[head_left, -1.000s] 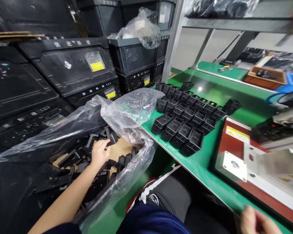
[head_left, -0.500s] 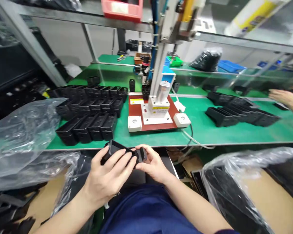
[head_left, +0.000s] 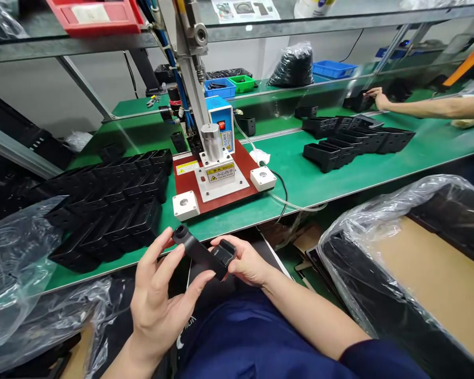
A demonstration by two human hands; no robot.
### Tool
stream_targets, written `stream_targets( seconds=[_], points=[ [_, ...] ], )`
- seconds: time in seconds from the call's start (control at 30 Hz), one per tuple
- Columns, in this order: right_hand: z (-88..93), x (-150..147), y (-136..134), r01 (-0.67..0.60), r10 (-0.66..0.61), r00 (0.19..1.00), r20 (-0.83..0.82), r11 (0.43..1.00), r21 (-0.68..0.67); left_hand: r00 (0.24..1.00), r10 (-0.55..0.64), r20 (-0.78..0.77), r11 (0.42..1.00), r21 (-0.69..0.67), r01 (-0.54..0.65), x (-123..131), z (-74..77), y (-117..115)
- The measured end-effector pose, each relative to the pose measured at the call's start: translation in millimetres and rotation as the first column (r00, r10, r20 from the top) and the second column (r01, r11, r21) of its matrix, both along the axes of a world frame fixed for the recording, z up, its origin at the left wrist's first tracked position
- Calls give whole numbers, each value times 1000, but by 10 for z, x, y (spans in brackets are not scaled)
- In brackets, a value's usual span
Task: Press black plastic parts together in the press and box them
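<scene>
A black plastic part (head_left: 199,252), long with a round hole at one end and a squared recess at the other, is held up in front of the bench edge. My right hand (head_left: 247,263) is closed around its recessed end. At the opposite end my left hand (head_left: 161,289) steadies it with fingertips and thumb, the palm away from it. Just beyond, on the bench, stands a press machine (head_left: 221,173) on a red-brown base with a white button box (head_left: 185,205) at its near left corner.
Rows of black plastic housings (head_left: 118,226) stand left on the green bench (head_left: 288,173); more housings (head_left: 351,139) lie right. A co-worker's hand (head_left: 377,99) touches a black part at far right. Plastic-lined boxes (head_left: 426,252) flank me below the bench. A red bin (head_left: 98,16) sits overhead.
The view has swung to the right. The black part has been turned, now showing its holed end, and my left hand has loosened from wrapping over it to a fingertip hold.
</scene>
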State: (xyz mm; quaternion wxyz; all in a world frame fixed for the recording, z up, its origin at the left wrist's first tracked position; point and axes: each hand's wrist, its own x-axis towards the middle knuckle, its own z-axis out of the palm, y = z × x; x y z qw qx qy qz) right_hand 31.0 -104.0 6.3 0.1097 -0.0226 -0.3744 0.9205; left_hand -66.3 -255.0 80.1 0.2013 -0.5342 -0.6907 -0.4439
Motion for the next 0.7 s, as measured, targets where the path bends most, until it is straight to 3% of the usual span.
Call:
stream_targets(
  seconds=[0.17, 0.4, 0.53, 0.7],
  points=[
    [8, 64, 100, 18, -16, 999, -31, 998, 66, 966, -77, 249, 997, 37, 70, 37, -76, 30],
    [1, 117, 256, 86, -71, 994, -83, 977, 197, 895, -106, 432, 992, 104, 67, 104, -96, 77],
    [1, 186, 350, 117, -96, 992, -80, 944, 307, 896, -150, 419, 989, 75, 130, 145, -77, 81],
    [4, 263, 442, 148, -120, 988, -93, 899, 412, 951, -133, 279, 987, -45, 151, 99, -141, 50]
  ],
)
